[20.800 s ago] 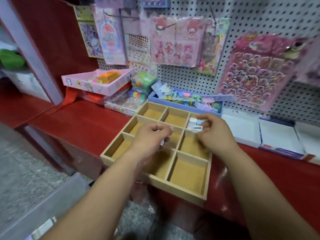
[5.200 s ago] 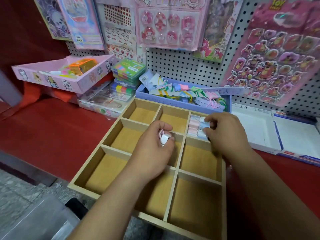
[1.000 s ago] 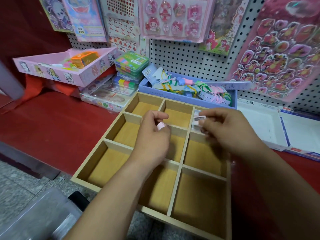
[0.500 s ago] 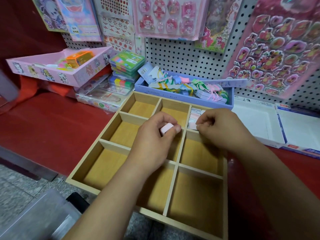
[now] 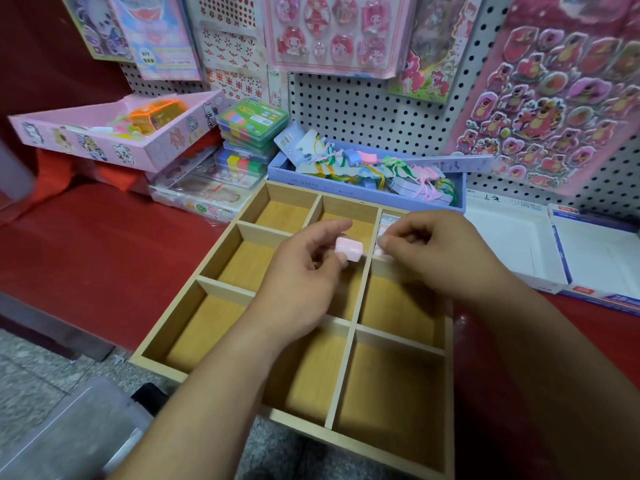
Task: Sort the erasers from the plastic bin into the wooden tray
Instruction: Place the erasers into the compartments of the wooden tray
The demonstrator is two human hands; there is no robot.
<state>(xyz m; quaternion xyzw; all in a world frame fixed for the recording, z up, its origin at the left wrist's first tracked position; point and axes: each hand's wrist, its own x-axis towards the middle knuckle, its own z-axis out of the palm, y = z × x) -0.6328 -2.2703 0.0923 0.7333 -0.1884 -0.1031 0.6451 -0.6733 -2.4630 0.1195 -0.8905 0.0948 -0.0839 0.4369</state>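
Pinching pink eraser (image 5: 349, 249) between left hand (image 5: 304, 271) thumb and fingertips over wooden tray (image 5: 166, 327) centre column, right hand (image 5: 440, 258) fingers curled narrow onto stacked erasers (image 5: 386, 225) in tray's far-right compartment, grip there too blurred to tell.

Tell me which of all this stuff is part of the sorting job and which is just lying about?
Job: wooden tray, pink eraser pinched by the left hand, erasers in the tray's far right compartment at the right hand, plastic bin.
Lying about: blue box, pink box, sticker sheets, white boxes.
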